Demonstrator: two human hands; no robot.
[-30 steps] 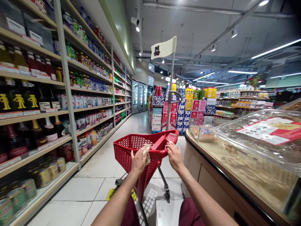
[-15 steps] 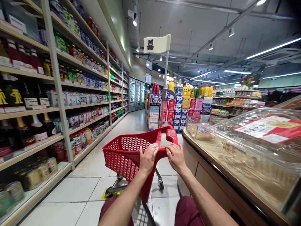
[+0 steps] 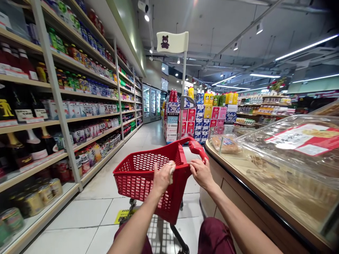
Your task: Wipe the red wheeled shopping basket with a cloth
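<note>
In front of me stands a red plastic shopping cart [image 3: 143,183] with a perforated basket, turned at an angle to me. My left hand [image 3: 161,179] is closed on a pale crumpled cloth [image 3: 172,171] at the near rim of the basket; the exact contact is partly hidden by my fingers. My right hand [image 3: 201,173] has its fingers wrapped over the cart's near corner, just below the red handle [image 3: 196,148]. From the cart rises a grey pole bearing a cream flag [image 3: 172,42] with a bear on it.
Tall drink shelves [image 3: 90,118] line the left side. A display counter [image 3: 233,183] with clear plastic food packs [image 3: 291,141] stands close on the right, near the cart handle. Ahead are stacked drink cartons [image 3: 202,118] and glass-door fridges [image 3: 151,102]. A yellow floor sticker [image 3: 122,216] lies below.
The cart has swung round a little, its handle end shifting right toward the counter. My left hand has slid slightly left and down with the cloth; my right hand stays on the cart.
</note>
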